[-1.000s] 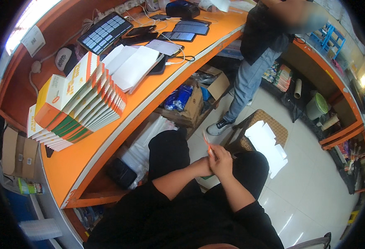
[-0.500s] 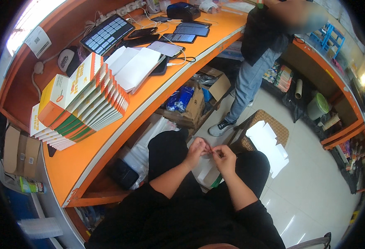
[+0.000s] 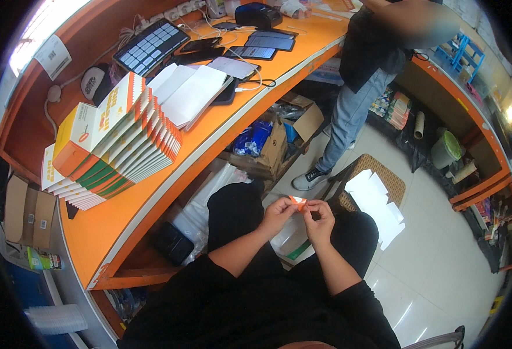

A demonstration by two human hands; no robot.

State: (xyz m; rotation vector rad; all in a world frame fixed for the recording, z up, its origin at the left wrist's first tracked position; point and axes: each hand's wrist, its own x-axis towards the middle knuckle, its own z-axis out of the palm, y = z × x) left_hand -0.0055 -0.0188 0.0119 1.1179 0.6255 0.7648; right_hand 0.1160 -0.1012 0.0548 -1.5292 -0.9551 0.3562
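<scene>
Above my lap, my left hand (image 3: 277,216) and my right hand (image 3: 319,222) meet at the fingertips. Both pinch a small orange-and-white piece (image 3: 298,201) that looks like folded paper or card; its exact kind is too small to tell. Under my hands, between my knees, lies a pale thing with a green edge (image 3: 298,251), partly hidden. To the right, an unfolded white cardboard box (image 3: 375,200) rests on a woven stool (image 3: 396,180).
On the orange table (image 3: 209,136) at left stand stacked orange, white and green boxes (image 3: 116,145), white flat cartons (image 3: 189,93), phones and a tablet (image 3: 151,47). An open carton (image 3: 273,145) sits below. A person (image 3: 354,110) stands beyond the stool.
My fingers have shifted slightly upward, and the orange-and-white piece between them now shows plainly. The standing person's arms have moved a little.
</scene>
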